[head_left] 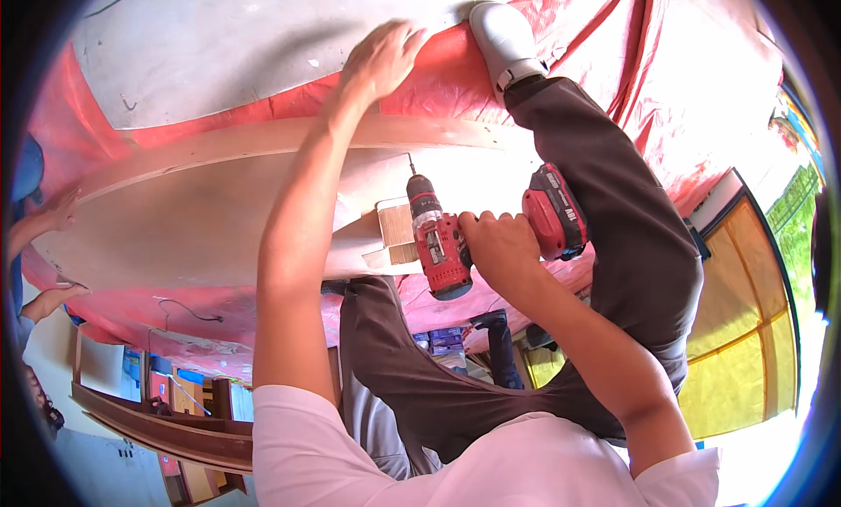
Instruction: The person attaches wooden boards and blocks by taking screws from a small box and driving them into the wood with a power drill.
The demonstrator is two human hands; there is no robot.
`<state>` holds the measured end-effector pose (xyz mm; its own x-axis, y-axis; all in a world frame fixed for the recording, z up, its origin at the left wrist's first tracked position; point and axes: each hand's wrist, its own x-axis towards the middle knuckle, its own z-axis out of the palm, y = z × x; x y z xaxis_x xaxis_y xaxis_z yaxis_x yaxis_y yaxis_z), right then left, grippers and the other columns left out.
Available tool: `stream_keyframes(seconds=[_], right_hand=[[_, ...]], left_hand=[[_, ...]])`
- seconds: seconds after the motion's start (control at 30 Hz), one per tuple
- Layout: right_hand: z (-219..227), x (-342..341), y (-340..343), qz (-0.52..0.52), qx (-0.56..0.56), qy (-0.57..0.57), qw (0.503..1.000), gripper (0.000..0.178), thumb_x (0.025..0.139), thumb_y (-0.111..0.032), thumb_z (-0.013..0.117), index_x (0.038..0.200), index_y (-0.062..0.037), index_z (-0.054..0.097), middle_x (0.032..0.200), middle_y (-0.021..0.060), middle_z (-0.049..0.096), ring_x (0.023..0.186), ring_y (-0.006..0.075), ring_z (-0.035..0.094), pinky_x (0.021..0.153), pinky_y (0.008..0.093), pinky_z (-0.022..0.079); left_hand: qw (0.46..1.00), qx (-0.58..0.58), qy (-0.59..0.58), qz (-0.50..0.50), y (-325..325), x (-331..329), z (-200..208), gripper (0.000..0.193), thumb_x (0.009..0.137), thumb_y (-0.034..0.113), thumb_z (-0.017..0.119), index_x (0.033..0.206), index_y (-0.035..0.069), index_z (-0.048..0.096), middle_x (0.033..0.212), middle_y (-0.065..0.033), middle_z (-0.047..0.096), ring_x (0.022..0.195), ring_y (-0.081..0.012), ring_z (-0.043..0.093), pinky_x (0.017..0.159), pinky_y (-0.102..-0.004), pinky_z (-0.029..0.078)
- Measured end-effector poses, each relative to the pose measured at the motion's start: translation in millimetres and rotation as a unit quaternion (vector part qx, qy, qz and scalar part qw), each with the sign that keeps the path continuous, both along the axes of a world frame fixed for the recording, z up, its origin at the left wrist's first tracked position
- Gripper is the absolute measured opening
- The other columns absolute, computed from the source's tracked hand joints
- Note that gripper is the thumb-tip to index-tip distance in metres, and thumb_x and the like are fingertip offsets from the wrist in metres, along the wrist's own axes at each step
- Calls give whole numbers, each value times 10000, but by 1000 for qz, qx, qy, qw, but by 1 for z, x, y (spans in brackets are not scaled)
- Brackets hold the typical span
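My right hand [501, 244] grips the handle of a red and black cordless drill [441, 253]. A thin bit [412, 164] in its chuck points away from me, over a long pale wooden panel [219, 200]. A wooden strip [263, 139] runs along the panel's far edge. Beside the drill, a small wooden block [397, 225] sits on the panel. My left hand [383, 60] is stretched out beyond the strip, its fingers extended, above the red sheet and near a white board [219, 43]. Nothing shows in it.
At the left, another person's hand [61, 211] touches the panel's end. My shoe [504, 36] rests on the red sheet [666, 95], at the far right of the panel. Wooden furniture [166, 428] stands at the lower left; a yellow-panelled frame [736, 314] is at the right.
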<state>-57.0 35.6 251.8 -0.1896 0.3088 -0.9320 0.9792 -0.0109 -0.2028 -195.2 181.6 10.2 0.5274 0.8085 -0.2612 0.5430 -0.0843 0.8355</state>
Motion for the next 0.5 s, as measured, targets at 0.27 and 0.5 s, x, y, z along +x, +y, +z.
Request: stream_keyframes(seconds=[0.27, 0.5], right_hand=[[0, 2, 3, -15, 11, 13, 1000, 108, 878, -141, 540, 973, -109, 580, 822, 99, 671, 761, 289, 688, 661, 426, 515], [1, -3, 2, 9, 8, 5, 1000, 125, 870, -125, 561, 988, -86, 575, 834, 110, 671, 757, 293, 686, 663, 422, 519]], left_hand=[[943, 5, 173, -283, -113, -43, -29, 422, 1003, 307, 392, 1285, 29, 539, 1358, -179, 497, 1310, -322, 415, 1121, -391, 325], [987, 19, 51, -149, -57, -43, -34, 336, 986, 224, 416, 1179, -9, 562, 1243, -213, 545, 1122, -367, 538, 1024, -456, 406]])
